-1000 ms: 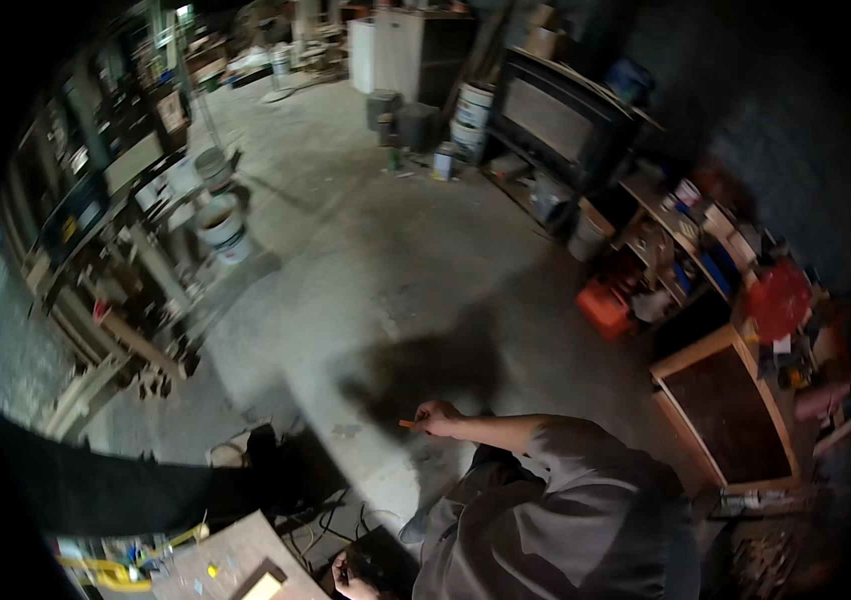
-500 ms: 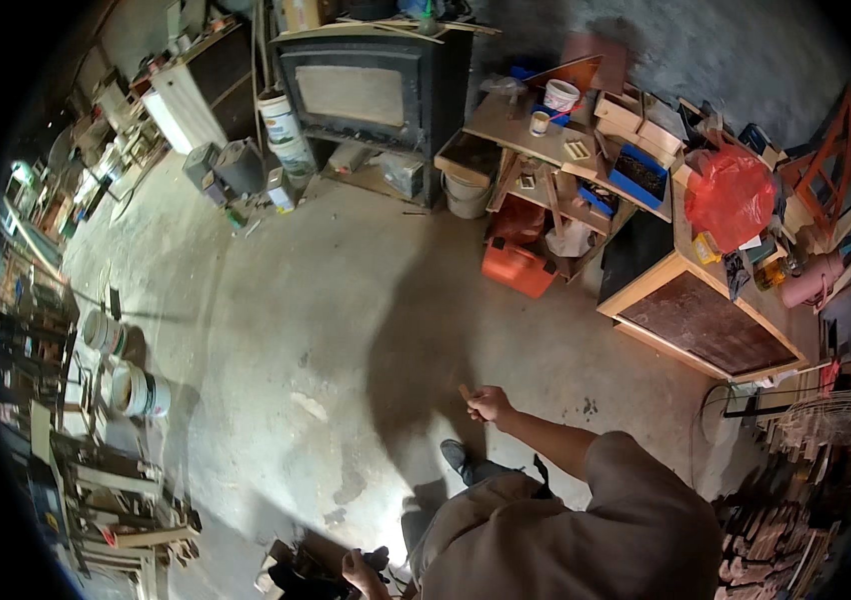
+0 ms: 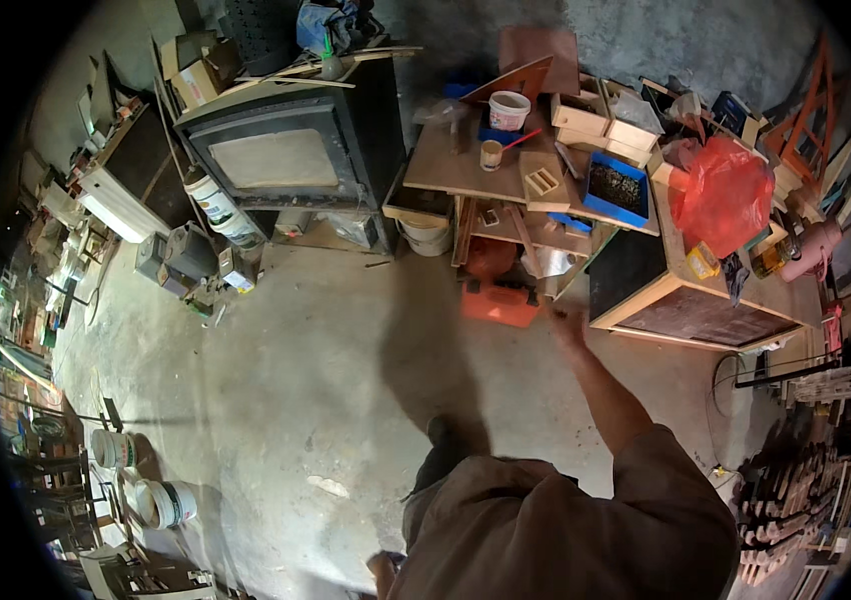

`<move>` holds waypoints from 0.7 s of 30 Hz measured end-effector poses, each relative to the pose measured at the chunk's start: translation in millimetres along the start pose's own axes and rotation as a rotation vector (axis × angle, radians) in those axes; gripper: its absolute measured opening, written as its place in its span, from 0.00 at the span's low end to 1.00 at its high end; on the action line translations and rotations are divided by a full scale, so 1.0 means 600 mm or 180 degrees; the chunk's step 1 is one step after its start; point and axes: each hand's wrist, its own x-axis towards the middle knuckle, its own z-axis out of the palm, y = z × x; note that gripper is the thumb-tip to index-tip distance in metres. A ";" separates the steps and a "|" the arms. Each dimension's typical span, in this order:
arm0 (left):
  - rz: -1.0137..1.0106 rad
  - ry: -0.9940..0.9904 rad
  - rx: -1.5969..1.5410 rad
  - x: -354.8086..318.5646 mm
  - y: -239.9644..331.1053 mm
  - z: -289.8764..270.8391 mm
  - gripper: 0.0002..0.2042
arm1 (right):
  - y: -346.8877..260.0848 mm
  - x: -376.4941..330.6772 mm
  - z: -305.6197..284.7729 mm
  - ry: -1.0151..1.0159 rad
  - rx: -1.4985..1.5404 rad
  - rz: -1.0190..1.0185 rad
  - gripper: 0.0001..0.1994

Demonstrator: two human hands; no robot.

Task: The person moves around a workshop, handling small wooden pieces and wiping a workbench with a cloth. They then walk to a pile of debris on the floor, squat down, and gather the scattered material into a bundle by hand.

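Observation:
My right hand [image 3: 570, 328] is stretched forward, low in front of the bench and right beside the orange toolbox [image 3: 499, 303]. Its fingers are smeared by motion, so what they hold does not show. At the lower edge, my left hand [image 3: 384, 568] hangs near my body, its fingers mostly hidden. Beyond the right hand stands a cluttered wooden bench [image 3: 436, 172]. On it are a white tub [image 3: 510, 110], a small cup [image 3: 491, 154] with a red-handled tool, a wooden block with slots [image 3: 544, 182] and a blue tray [image 3: 616, 190] of small dark pieces.
A dark cabinet [image 3: 370, 120] stands at the far side. A wood-framed box [image 3: 716, 308] with a red plastic bag [image 3: 726, 195] on top is to the right. White buckets [image 3: 168, 503] stand at the left. Stacked wood pieces [image 3: 796, 510] lie at the lower right.
I have moved forward, closer to the bench. My right hand, earlier pinching a small wooden piece over the floor, has reached out toward the toolbox and blurred. My left hand stays low.

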 end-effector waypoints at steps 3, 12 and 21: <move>0.0618 0.0122 -0.0232 0.047 0.175 0.027 0.09 | -0.103 0.147 -0.015 0.0372 -0.0093 -0.0423 0.09; 0.0698 -0.0091 -0.1782 -0.111 0.657 0.101 0.14 | -0.161 0.501 0.003 0.0310 -0.0335 -0.0586 0.11; 0.0669 -0.0592 -0.4345 -0.315 0.496 0.290 0.15 | -0.213 0.410 0.099 -0.0612 -0.0187 -0.2525 0.11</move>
